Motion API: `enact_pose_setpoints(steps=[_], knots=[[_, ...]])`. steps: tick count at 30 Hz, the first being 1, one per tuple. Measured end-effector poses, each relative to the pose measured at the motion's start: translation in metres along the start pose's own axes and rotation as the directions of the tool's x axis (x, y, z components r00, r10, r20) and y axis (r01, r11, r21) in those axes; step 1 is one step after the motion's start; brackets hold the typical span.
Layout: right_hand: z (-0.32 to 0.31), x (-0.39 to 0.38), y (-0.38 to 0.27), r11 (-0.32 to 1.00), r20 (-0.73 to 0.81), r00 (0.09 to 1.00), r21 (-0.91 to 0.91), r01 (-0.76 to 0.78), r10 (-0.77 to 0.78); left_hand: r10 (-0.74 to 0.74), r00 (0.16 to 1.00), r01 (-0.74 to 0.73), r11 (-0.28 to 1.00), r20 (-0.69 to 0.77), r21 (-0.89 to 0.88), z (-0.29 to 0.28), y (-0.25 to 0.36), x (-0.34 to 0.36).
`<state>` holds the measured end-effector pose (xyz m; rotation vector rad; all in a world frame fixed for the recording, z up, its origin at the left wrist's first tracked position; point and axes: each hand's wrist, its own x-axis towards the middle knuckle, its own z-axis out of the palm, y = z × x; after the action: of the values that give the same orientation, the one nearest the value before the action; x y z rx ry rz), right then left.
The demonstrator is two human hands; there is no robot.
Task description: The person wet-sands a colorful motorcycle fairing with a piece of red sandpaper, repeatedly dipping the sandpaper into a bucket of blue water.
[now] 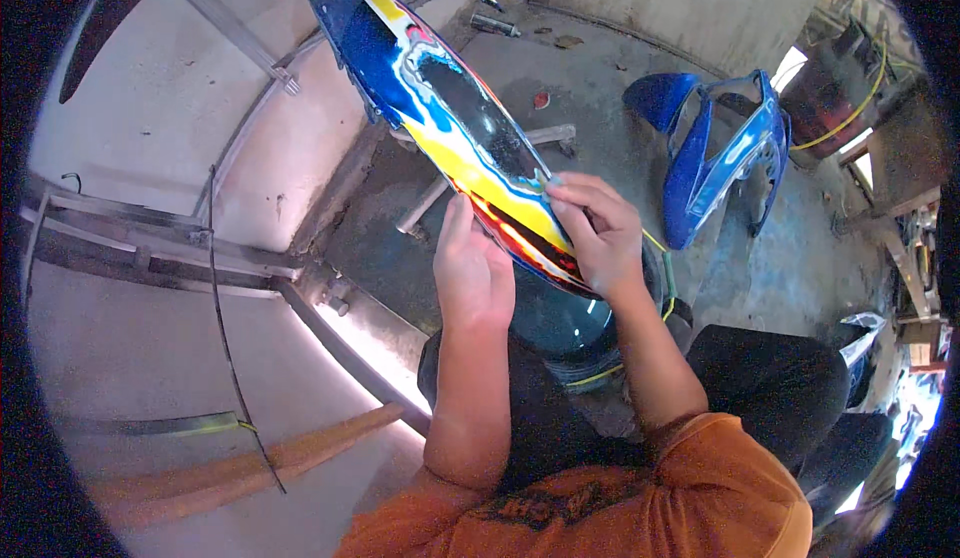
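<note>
A long motorcycle body panel (430, 98), glossy blue with yellow, red, white and black graphics, slants from the top of the view down toward my lap. My left hand (470, 273) supports its near end from underneath, palm against the panel's edge. My right hand (595, 233) lies on top of the near end, fingertips pinching at the yellow and light-blue patch of the graphic. Both forearms come up from my orange shirt (640, 498).
A blue motorcycle fairing (720, 153) lies on the wet concrete floor at the right. A dark round basin (560, 323) sits under my hands between my knees. Metal frame rails (150, 243) and a wooden beam (250, 463) run along the left wall.
</note>
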<state>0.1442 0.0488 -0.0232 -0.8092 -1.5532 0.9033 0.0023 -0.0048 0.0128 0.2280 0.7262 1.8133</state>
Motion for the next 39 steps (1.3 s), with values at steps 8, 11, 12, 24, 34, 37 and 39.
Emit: enact_pose_setpoints(steps=[8,11,12,24,34,37,39], knots=[[-0.016,-0.040,0.004,0.999,0.016,1.000,-0.018,-0.027,0.027,-0.022,0.999,0.022,1.000,-0.028,0.000,-0.004,0.002,0.001],[-0.016,-0.025,0.009,0.996,0.066,0.998,-0.084,0.000,0.005,-0.017,1.000,0.017,1.000,-0.015,0.009,-0.003,0.001,0.001],[-0.011,-0.020,0.008,0.989,0.047,0.991,0.068,-0.132,0.129,-0.024,1.000,0.024,1.000,-0.016,0.001,-0.003,0.001,0.001],[-0.039,-0.034,0.031,0.693,0.372,0.820,0.443,-0.568,0.435,-0.003,0.998,0.007,0.998,-0.059,0.063,0.001,0.001,0.001],[-0.016,0.000,0.020,0.808,0.290,0.849,0.282,-0.517,0.442,0.006,0.997,-0.001,0.998,-0.072,0.069,-0.001,0.001,0.005],[-0.019,-0.006,0.022,0.796,0.313,0.840,0.296,-0.529,0.442,0.009,0.997,-0.004,0.998,-0.082,0.057,-0.001,0.000,0.003],[-0.027,-0.017,0.025,0.795,0.312,0.838,0.288,-0.533,0.449,0.010,0.997,-0.005,0.997,-0.076,0.073,0.002,0.001,0.001]])
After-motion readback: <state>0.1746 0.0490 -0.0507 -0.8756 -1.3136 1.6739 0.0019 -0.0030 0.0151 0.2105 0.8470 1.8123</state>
